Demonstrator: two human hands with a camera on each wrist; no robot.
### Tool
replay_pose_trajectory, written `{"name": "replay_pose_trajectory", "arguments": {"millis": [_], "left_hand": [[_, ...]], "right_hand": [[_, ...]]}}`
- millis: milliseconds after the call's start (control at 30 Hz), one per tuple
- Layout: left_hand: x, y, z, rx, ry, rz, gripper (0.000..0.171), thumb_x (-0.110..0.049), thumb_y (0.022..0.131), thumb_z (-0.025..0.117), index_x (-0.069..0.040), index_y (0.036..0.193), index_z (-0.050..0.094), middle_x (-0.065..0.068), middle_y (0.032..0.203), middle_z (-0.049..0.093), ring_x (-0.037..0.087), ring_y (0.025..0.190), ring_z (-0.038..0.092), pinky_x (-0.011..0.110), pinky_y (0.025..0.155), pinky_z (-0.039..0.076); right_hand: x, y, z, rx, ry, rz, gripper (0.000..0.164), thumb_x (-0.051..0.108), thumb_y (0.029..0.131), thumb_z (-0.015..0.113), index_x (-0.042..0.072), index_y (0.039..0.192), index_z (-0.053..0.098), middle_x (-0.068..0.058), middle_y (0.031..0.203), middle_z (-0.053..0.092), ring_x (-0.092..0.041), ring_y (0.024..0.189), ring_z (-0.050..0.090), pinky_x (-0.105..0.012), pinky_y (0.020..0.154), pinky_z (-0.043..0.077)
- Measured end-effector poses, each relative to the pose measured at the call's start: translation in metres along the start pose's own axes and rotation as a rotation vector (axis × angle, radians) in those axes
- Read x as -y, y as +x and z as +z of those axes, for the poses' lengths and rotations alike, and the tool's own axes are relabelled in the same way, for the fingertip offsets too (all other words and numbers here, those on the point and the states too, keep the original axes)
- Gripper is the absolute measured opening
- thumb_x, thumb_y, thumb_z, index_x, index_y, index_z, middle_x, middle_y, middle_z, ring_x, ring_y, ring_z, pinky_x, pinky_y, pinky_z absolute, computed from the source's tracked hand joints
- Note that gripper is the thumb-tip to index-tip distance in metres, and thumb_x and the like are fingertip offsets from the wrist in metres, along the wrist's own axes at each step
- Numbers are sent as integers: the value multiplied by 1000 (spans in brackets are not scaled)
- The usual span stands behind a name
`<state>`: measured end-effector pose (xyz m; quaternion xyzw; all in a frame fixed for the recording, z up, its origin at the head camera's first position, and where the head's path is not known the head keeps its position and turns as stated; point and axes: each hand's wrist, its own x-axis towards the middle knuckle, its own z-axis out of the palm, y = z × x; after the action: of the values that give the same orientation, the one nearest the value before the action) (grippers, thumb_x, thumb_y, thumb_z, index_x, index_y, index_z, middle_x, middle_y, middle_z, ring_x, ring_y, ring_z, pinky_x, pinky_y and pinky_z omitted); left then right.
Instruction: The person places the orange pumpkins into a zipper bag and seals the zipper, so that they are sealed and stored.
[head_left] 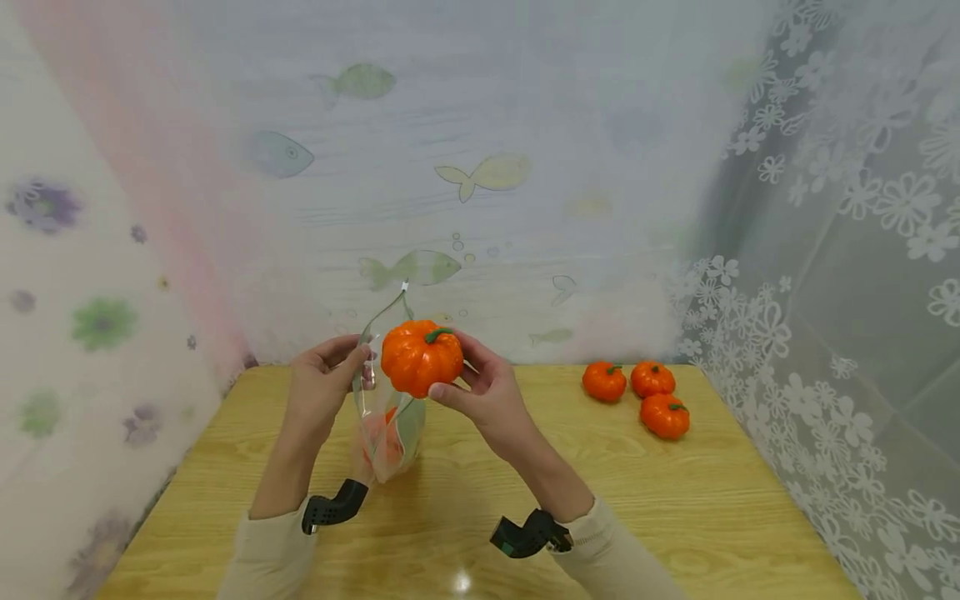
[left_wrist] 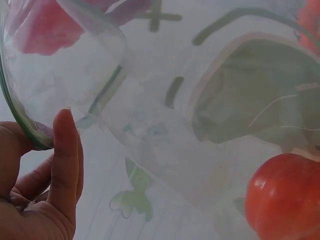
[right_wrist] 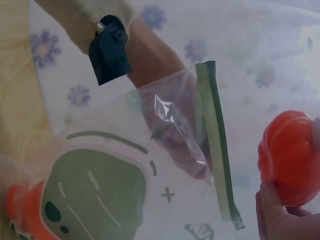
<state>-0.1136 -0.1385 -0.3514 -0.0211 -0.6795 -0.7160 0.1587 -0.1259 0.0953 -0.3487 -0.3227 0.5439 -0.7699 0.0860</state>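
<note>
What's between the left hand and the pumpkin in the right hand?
The clear bag: in the right wrist view, its green mouth strip stands between the left hand and the pumpkin, with a gap before the pumpkin.

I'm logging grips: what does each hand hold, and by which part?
Left hand: the bag, by its open rim. Right hand: a pumpkin, by its side.

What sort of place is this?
Probably a curtained-off work corner: a yellowish wood-grain table, a pale fish-printed sheet behind it and a translucent white-flowered sheet at right.
</note>
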Motion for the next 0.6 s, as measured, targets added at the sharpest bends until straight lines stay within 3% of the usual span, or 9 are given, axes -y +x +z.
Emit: {"name": "replay_pose_trajectory", "arguments": {"millis": [200, 333, 467, 600], "left_hand": [[-1, 2, -2, 42, 41, 38, 40, -18, 103, 63, 12, 130, 59, -7, 91, 72, 8, 66, 64, 23, 66, 63], [-2, 3, -3, 59, 64, 55, 40, -17, 104, 61, 13, 131, 59, -8, 90, 73, 8, 67, 65, 23, 65, 62], [-4, 4, -5, 54, 56, 63, 40, -18, 103, 62, 13, 129, 60, -6, 87, 73, 9, 67, 64, 24, 64, 62], [-6, 6, -7, 46, 28, 89, 40, -17, 103, 62, 14, 129, 60, -5, 87, 72, 8, 66, 64, 24, 63, 63]], "right_hand": [[-2, 18, 16, 30, 29, -6, 102, 50, 77, 85, 5, 156, 38, -16, 154, 42, -31, 140, 50, -33, 107, 50], [-6, 27, 20, 35, 22, 7, 86, 38, 85, 83, 9, 155, 41, -13, 153, 44, -30, 139, 51, -33, 107, 51], [-10, 33, 20, -10, -100, 9, 67, 14, 92, 78, 13, 152, 47, -11, 147, 49, -28, 130, 56, -33, 102, 56], [-13, 34, 18, -67, -226, -4, 66, 6, 91, 77, 15, 150, 50, -6, 147, 52, -26, 127, 56, -39, 104, 55]]}}
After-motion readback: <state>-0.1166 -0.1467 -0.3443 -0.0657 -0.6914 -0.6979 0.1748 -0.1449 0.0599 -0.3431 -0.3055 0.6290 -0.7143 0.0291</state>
